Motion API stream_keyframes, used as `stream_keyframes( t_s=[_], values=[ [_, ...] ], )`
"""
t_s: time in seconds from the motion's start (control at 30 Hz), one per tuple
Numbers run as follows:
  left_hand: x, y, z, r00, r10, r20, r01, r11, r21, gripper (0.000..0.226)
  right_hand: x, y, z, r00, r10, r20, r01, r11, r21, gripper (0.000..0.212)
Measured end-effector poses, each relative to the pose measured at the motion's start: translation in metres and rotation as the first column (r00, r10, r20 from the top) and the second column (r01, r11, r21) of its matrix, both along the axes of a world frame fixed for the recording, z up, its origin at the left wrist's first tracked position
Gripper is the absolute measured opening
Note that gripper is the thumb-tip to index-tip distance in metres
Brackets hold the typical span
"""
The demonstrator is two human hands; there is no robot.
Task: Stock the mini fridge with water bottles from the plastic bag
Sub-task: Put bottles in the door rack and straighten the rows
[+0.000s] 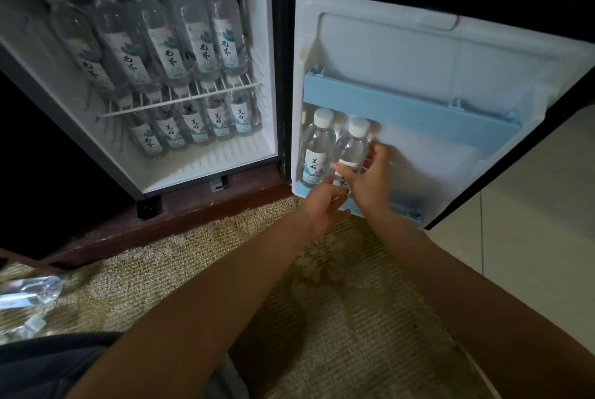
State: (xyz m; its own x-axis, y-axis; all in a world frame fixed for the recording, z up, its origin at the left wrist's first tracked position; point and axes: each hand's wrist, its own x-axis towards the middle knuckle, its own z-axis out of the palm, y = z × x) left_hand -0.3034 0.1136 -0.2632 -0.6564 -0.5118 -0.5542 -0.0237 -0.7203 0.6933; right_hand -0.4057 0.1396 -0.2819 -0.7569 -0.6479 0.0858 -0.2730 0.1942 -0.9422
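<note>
The mini fridge [267, 54] stands open, with several water bottles on its wire shelf [180, 99] and several more below. Two white-capped bottles stand in the lower door shelf [405, 208]. My right hand [370, 176] grips the right one [352, 144] around its label. The left bottle [317, 144] stands beside it. My left hand [325, 205] is just below both bottles, fingers loosely curled near the shelf's front rail; whether it touches a bottle is hidden. The plastic bag [22, 299] lies on the carpet at far left with a clear bottle [45, 290] in it.
The open door [418, 54] has a blue upper rail [409, 105] above the bottles. Patterned carpet [199, 257] covers the floor in front; pale tile [531, 205] lies to the right. A dark wooden cabinet base [167, 218] runs under the fridge.
</note>
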Motion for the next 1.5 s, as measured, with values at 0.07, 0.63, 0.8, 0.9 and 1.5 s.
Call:
stream_keyframes(
  t_s=[0.07,0.63,0.8,0.9,1.5],
  values=[
    [0.000,-0.001,0.001,1.000,-0.002,-0.021,0.002,1.000,0.003,0.063,0.001,0.001,-0.002,1.000,0.011,0.002,-0.011,1.000,0.001,0.073],
    [0.006,-0.010,0.013,0.971,0.197,-0.134,-0.184,0.977,0.107,0.046,0.015,0.013,-0.011,0.994,-0.091,0.064,0.085,0.993,0.083,0.055],
    [0.007,-0.002,0.011,0.975,0.197,-0.104,-0.183,0.975,0.129,0.037,0.026,0.019,-0.014,0.965,-0.187,0.182,0.168,0.979,0.115,0.046],
    [0.011,0.001,0.012,0.988,0.155,-0.023,-0.150,0.979,0.136,0.017,0.034,0.025,-0.014,0.956,-0.182,0.231,0.156,0.980,0.126,0.037],
    [0.213,-0.107,0.119,0.904,0.143,0.404,0.043,0.908,-0.417,0.030,0.150,-0.030,0.033,0.816,0.298,0.496,-0.321,0.946,-0.041,0.009]
  ],
)
